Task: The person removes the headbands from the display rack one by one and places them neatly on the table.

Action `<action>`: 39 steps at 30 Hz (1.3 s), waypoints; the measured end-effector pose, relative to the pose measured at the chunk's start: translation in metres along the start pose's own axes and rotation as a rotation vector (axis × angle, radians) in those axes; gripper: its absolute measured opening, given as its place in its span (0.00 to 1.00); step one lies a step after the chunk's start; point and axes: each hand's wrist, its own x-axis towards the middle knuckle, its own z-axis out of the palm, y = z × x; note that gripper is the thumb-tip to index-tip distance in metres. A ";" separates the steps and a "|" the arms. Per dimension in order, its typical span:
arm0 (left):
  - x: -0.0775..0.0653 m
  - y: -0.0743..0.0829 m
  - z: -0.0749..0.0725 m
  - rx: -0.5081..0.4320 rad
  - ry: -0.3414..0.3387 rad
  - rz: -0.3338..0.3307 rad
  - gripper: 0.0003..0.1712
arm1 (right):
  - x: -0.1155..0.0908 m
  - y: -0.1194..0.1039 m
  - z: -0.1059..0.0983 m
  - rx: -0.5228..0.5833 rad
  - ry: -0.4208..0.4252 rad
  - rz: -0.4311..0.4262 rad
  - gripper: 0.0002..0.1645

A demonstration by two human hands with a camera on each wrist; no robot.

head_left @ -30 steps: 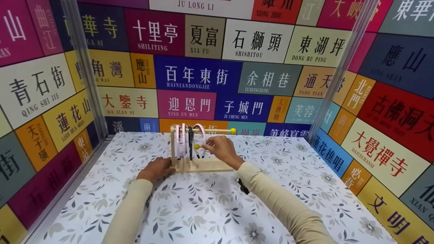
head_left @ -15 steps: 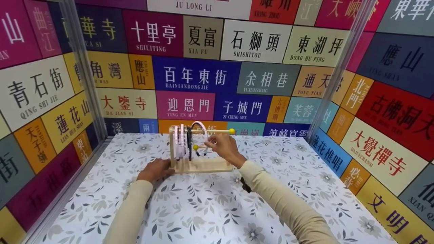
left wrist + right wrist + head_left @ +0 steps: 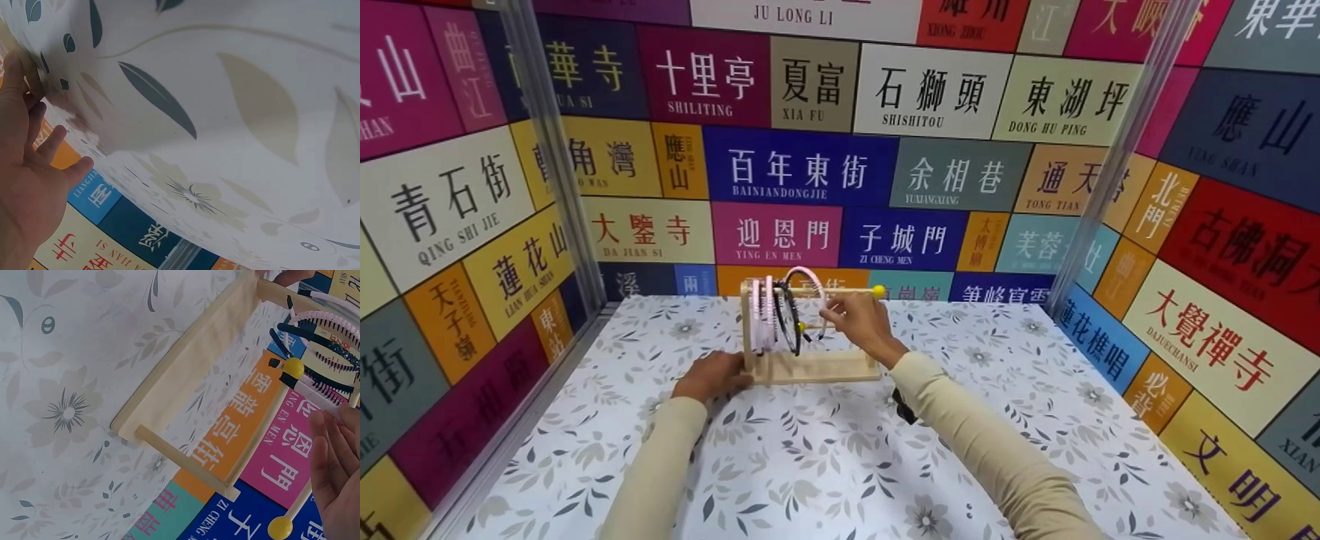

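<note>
A wooden headband stand (image 3: 817,369) with yellow-balled rods is on the table. My left hand (image 3: 712,375) grips its left end; in the left wrist view thumb and index finger meet at the wooden edge (image 3: 32,73), other fingers spread. My right hand (image 3: 859,319) pinches one side of a pink headband (image 3: 822,289), whose arch rises above the upper rod. Just left of it a black headband (image 3: 797,346) hangs tilted, and several pink headbands (image 3: 757,315) crowd the upright. In the right wrist view the pinched band's dark tip overlaps the lower rod's yellow ball (image 3: 293,368).
The upper rod's yellow ball (image 3: 879,290) sticks out to the right, behind my right hand. A white tablecloth (image 3: 810,465) with grey leaves covers the table. Printed sign walls (image 3: 795,165) stand behind and at both sides, with metal corner posts (image 3: 1084,202).
The pinched pink headband has shifted a little to the right and its arch has risen. The black headband has swung from upright to tilted. My left hand stays at the stand.
</note>
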 end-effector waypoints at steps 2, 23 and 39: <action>-0.001 0.002 0.000 0.005 -0.001 -0.004 0.22 | 0.001 0.001 0.000 0.002 0.007 0.006 0.11; 0.002 -0.001 -0.002 -0.057 -0.028 -0.027 0.22 | 0.008 0.016 -0.019 0.058 0.127 0.060 0.13; 0.008 -0.003 0.004 -0.059 -0.017 -0.014 0.24 | -0.014 0.068 -0.073 0.086 0.138 0.193 0.16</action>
